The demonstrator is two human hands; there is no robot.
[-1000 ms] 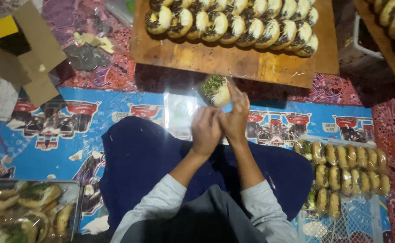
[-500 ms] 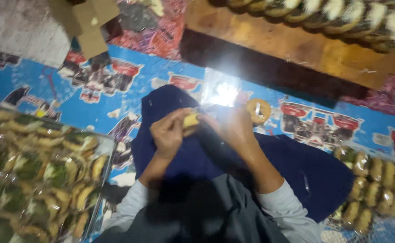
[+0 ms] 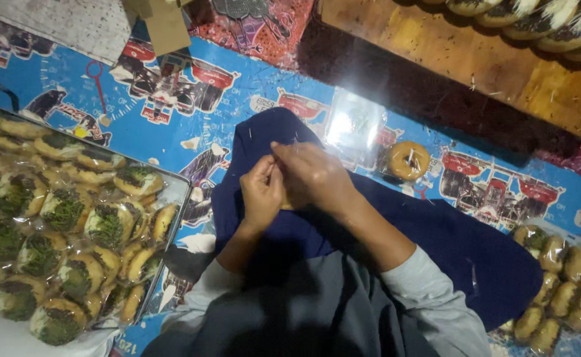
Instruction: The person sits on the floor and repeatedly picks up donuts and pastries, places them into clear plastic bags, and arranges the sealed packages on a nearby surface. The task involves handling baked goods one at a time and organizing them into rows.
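My left hand [image 3: 261,194] and my right hand [image 3: 313,175] are pressed together over my dark blue lap cloth [image 3: 396,231]. Between them they pinch a small wrapped pastry [image 3: 286,200], mostly hidden by the fingers; only a yellowish edge shows. A single wrapped round pastry [image 3: 407,159] lies on the blue printed mat [image 3: 171,112] to the right of my hands. A shiny stack of clear plastic wrappers [image 3: 354,125] lies just beyond my hands.
A metal tray [image 3: 179,188] at the left holds several wrapped pastries with green topping. More wrapped pastries [image 3: 561,277] lie at the lower right. A wooden board [image 3: 489,59] with pastries runs along the top right. A cardboard piece [image 3: 165,23] lies at the top.
The view has swung down and left, so the tray at the left now fills more of the picture. My hands have drawn closer together over my lap, around the pastry.
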